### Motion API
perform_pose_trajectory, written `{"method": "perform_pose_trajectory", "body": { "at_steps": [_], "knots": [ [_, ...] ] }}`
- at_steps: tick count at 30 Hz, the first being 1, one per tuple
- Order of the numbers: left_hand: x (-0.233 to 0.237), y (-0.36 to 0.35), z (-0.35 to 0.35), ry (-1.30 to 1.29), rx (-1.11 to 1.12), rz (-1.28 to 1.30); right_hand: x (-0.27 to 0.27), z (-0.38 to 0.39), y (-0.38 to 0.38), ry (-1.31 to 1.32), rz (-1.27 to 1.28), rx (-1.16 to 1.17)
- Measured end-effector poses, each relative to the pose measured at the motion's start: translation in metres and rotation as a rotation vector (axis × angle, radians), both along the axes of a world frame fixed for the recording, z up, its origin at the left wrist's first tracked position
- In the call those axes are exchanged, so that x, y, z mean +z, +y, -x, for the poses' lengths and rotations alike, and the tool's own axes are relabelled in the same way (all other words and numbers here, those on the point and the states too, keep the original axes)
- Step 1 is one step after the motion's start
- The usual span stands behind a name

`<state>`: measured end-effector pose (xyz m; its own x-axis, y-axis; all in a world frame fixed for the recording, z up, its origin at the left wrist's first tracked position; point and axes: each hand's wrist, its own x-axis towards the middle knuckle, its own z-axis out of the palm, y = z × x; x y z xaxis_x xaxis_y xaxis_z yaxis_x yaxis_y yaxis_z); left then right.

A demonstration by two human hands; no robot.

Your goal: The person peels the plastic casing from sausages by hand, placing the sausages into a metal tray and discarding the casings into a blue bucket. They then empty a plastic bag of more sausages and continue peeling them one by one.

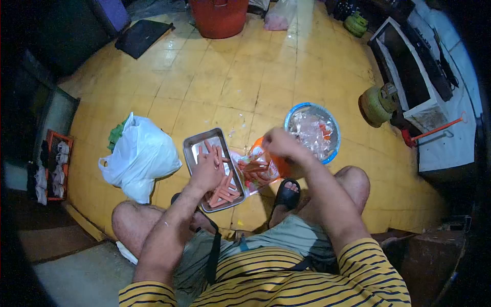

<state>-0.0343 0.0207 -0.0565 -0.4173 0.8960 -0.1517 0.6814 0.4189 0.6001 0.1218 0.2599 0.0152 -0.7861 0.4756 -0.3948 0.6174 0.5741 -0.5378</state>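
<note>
My left hand (206, 173) is over a metal tray (193, 145) on the floor and grips a pinkish sausage (208, 149) above the several sausages (225, 193) lying in it. My right hand (279, 144) is raised with its fingers curled, between an open orange sausage packet (258, 166) and a blue bowl (332, 134). What those fingers pinch is too small to make out. The bowl holds several clear wrappers (312, 130).
A full white plastic bag (140, 156) lies left of the tray on the yellow tiled floor. A red bucket (219, 18) stands at the back, and a small green gas cylinder (377, 104) and a white cabinet (409, 77) at the right. My sandalled foot (287, 193) is beside the packet.
</note>
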Motion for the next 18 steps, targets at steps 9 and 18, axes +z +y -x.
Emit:
{"method": "perform_pose_trajectory", "body": {
  "at_steps": [9, 18],
  "knots": [
    [0.119, 0.009, -0.001, 0.1, 0.11, -0.244, -0.208, -0.012, -0.051, -0.022, -0.05, 0.331],
    [0.144, -0.008, 0.007, 0.144, 0.19, -0.166, -0.226, -0.02, -0.076, -0.375, -0.146, 0.109]
  ]
}}
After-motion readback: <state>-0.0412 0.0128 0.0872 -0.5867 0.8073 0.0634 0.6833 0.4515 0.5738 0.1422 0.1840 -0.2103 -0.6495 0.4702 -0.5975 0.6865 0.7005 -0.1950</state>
